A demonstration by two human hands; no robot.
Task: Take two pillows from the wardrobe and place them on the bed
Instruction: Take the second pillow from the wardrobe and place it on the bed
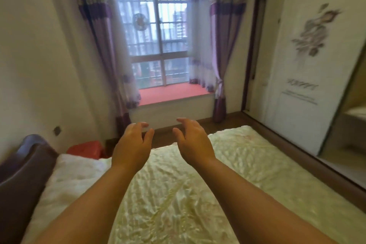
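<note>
Both my arms stretch forward over the bed (227, 164), which is covered by a pale yellow quilted spread. My left hand (131, 144) and my right hand (193, 140) hover side by side above its far edge, fingers apart and slightly curled, holding nothing. A white pillow (75, 176) lies at the left of the bed against the dark brown headboard (23, 174). The wardrobe (309, 69) stands along the right wall, with a white sliding door bearing a flower print. Its inside is open at the far right; no pillow shows there.
A window with purple curtains (158, 41) and a red-topped sill (174, 93) faces me. Something red (87, 149) sits on the floor beside the headboard. A strip of wooden floor (233, 118) runs between bed, window and wardrobe.
</note>
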